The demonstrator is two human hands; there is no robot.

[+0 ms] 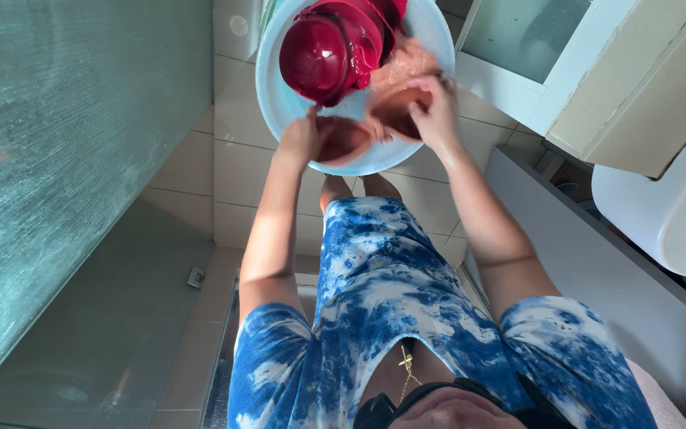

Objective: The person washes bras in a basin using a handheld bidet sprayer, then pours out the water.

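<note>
A brownish wet cloth [395, 107] lies in a round pale-blue plastic basin [279, 99] on the tiled floor [240, 171], beside dark red plastic bowls [331, 48]. The right hand [434, 111] grips the cloth with curled fingers; the left hand [307, 139] clutches another part of it at the basin's near rim. A white washbasin [668, 214] stands well apart.

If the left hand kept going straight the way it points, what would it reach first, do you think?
Probably the dark red bowl in the pale blue basin, just beyond the left hand; depth is unclear.
</note>
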